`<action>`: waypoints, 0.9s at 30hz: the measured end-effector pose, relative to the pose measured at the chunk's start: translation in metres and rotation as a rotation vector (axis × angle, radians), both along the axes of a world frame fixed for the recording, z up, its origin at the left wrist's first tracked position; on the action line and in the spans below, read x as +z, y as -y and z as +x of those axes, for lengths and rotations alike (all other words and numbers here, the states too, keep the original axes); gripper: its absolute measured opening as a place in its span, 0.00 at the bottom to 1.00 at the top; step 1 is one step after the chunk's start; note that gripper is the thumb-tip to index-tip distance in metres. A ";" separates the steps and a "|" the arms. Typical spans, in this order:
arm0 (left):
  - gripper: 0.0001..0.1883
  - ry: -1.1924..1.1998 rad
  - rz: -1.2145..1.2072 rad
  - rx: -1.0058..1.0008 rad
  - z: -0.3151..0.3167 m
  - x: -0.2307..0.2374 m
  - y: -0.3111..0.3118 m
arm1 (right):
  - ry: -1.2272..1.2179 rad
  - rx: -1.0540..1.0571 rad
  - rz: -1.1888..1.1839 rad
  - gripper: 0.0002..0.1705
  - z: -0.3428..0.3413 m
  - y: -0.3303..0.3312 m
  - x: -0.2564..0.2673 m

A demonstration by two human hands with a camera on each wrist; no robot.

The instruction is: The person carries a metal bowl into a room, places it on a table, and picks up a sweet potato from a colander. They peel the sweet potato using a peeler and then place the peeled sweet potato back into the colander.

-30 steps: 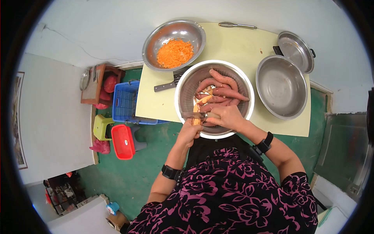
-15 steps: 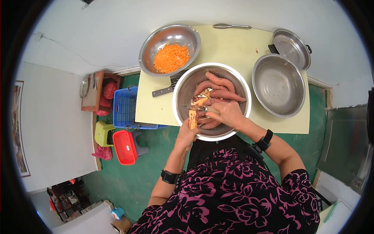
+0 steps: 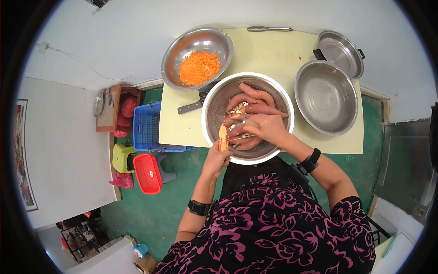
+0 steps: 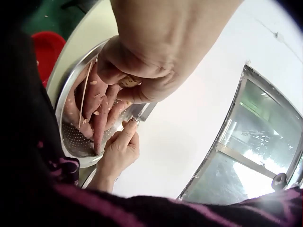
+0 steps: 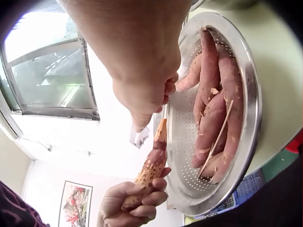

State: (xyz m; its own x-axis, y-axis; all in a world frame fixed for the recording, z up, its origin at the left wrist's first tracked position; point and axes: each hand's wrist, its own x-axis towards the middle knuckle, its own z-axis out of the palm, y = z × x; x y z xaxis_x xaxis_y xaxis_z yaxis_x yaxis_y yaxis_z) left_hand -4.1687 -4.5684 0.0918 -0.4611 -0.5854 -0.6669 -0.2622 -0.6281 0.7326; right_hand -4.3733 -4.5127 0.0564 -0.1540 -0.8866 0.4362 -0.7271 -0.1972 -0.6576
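In the head view the left hand point(image 3: 216, 160) grips a partly peeled sweet potato point(image 3: 223, 137) at the near left rim of a perforated metal basin point(image 3: 207, 130). The right wrist view shows its upper end bare orange, with patchy skin below, and the left fingers curled round its lower end. The right hand point(image 3: 269, 129) holds a bladed tool by its handle above the basin; the metal blade point(image 4: 144, 111) shows in the left wrist view. Several unpeeled sweet potatoes point(image 5: 213, 118) and a thin stick point(image 5: 218, 137) lie in the basin.
A steel bowl of shredded orange food point(image 3: 199, 68) stands at the back left, beside a dark-handled knife point(image 3: 189, 108). At the right are an empty steel bowl point(image 3: 326, 98) and a pan point(image 3: 342, 52). A whisk-like tool point(image 3: 269, 28) lies at the table's back edge.
The left hand and its sweet potato have shifted slightly left and now stand more upright. The right hand has moved a little up with the tool. The head view has shifted slightly.
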 end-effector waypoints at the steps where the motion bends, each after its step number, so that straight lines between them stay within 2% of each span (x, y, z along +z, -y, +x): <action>1: 0.15 -0.014 0.009 -0.001 0.000 -0.001 -0.001 | -0.066 -0.005 0.004 0.16 0.006 -0.002 0.003; 4: 0.14 -0.110 0.098 0.009 0.001 -0.003 -0.001 | -0.148 0.063 0.080 0.19 0.016 -0.007 -0.005; 6: 0.14 -0.244 0.249 0.038 0.004 -0.003 -0.001 | -0.078 -0.012 0.014 0.19 0.010 0.001 -0.004; 9: 0.14 -0.254 0.284 0.060 0.002 0.003 -0.001 | -0.024 -0.056 0.014 0.20 0.011 -0.001 0.001; 11: 0.16 -0.261 0.281 0.064 0.003 0.000 0.001 | -0.054 -0.036 0.072 0.20 0.014 -0.004 0.003; 14: 0.21 -0.262 0.250 0.025 0.005 -0.003 0.002 | 0.021 0.133 0.121 0.19 0.020 -0.007 0.002; 18: 0.28 -0.287 0.275 -0.006 0.003 0.001 0.002 | -0.087 0.091 0.033 0.19 0.010 -0.003 -0.001; 19: 0.28 -0.288 0.275 -0.021 0.003 0.005 0.001 | -0.089 0.004 0.065 0.20 0.005 -0.003 0.004; 23: 0.29 -0.262 0.245 -0.038 0.004 0.010 0.001 | -0.051 -0.029 0.069 0.21 0.002 -0.002 0.000; 26: 0.29 -0.235 0.243 -0.024 0.005 0.002 0.003 | 0.051 0.076 0.083 0.19 0.010 -0.006 -0.004; 27: 0.29 -0.226 0.250 -0.021 0.006 -0.002 0.004 | -0.009 0.146 0.163 0.19 0.012 -0.008 0.004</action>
